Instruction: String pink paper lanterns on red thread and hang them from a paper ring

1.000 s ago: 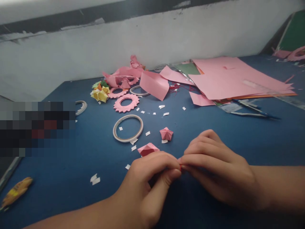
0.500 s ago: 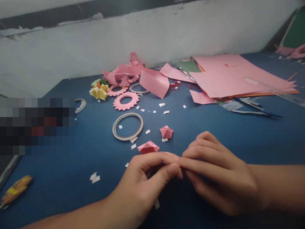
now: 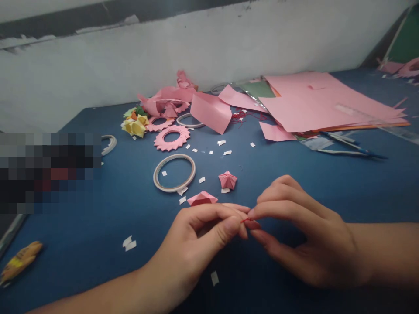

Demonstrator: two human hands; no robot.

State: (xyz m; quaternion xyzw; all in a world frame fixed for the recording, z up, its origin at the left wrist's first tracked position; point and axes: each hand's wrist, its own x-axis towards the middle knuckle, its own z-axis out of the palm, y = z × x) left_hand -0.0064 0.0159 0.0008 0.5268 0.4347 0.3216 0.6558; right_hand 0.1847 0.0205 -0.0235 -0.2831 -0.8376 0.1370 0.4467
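Now, over our blue tabletop, our right hand has spread thumb from forefinger while our left hand stays pinched on a red thread, which shows more plainly between the fingertips, its hold apparently resting with the left.

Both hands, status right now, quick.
Left hand: closed, fingers pinching red thread.
Right hand: open, thumb and index finger parted, index tip at the thread; whether it grips any cannot be told.
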